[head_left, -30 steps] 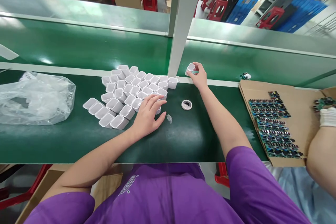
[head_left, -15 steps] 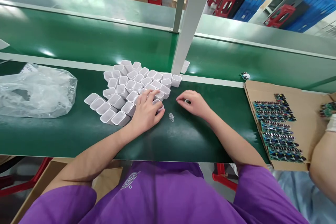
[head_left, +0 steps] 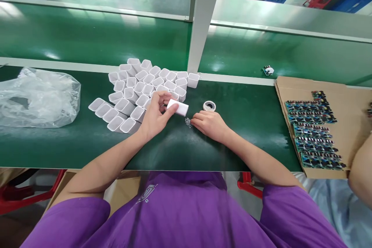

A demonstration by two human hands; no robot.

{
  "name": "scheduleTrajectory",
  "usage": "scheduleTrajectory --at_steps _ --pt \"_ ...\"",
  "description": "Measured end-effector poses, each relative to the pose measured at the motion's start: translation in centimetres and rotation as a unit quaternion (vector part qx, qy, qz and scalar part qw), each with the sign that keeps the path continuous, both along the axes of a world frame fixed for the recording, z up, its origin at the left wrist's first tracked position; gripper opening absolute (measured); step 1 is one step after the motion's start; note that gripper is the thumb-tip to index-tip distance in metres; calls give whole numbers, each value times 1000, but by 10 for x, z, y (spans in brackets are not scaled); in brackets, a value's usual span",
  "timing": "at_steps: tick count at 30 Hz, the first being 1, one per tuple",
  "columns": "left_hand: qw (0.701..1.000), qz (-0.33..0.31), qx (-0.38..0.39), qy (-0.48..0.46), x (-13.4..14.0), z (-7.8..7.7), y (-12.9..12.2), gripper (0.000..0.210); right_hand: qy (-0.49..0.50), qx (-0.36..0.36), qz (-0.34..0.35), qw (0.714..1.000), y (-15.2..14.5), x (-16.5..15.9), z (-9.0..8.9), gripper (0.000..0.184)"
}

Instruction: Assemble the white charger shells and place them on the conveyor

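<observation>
My left hand (head_left: 157, 113) is closed around one white plastic housing (head_left: 178, 107), which it holds tilted on its side above the table. The fingers of my right hand (head_left: 210, 124) are bunched together at a little heap of small clear pieces (head_left: 188, 123); whether a piece is between the fingertips is hidden. Just beyond my right hand lies a white ring-shaped roll (head_left: 209, 105) with a dark centre. To the left, a cluster of open-topped white housings (head_left: 124, 106) stands on the green table, partly behind my left hand.
A clear plastic bag (head_left: 43, 99) lies at the left. At the right, rows of circuit boards (head_left: 314, 139) rest on a cardboard sheet (head_left: 351, 124), beside another person's arm (head_left: 362, 170). One small board (head_left: 267, 70) sits behind it. A white post (head_left: 200, 23) rises at the table's back.
My left hand has lifted a white housing from the cluster and tipped it over. My right hand has moved down and left to the clear pieces, and the white roll now shows behind it.
</observation>
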State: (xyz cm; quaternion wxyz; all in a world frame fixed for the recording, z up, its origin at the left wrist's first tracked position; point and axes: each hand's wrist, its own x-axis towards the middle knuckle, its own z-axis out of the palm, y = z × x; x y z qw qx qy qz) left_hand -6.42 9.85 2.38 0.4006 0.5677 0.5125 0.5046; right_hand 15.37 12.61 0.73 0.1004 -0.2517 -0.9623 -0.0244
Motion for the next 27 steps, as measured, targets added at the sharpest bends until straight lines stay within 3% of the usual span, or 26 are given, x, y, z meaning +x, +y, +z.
scheduleTrajectory --at_steps 6,9,12,14,17,20,24,27 --pt "985 -33 -100 -133 3 -1 4 47 -22 74 26 997 -1 -4 -4 31" --pt "963 -48 -159 -210 8 5 3 48 6 41 15 999 1 1 -5 29" --pt "936 -58 -219 -268 10 11 2 44 97 -45 3 994 2 6 4 22" --pt "924 -65 -245 -287 11 12 1 42 187 -125 -1 974 -1 7 17 17" --pt "915 -72 -260 -299 14 11 -2 39 338 -233 -27 912 -8 -1 34 11" --pt "913 -89 -260 -302 17 7 -5 48 425 -287 -48 857 -16 -13 38 8" --pt "922 -167 -216 -274 19 1 -11 72 445 -330 -44 831 -23 -23 30 12" --pt "940 -180 -191 -219 18 -4 -12 69 444 -361 -23 820 -26 -23 25 15"
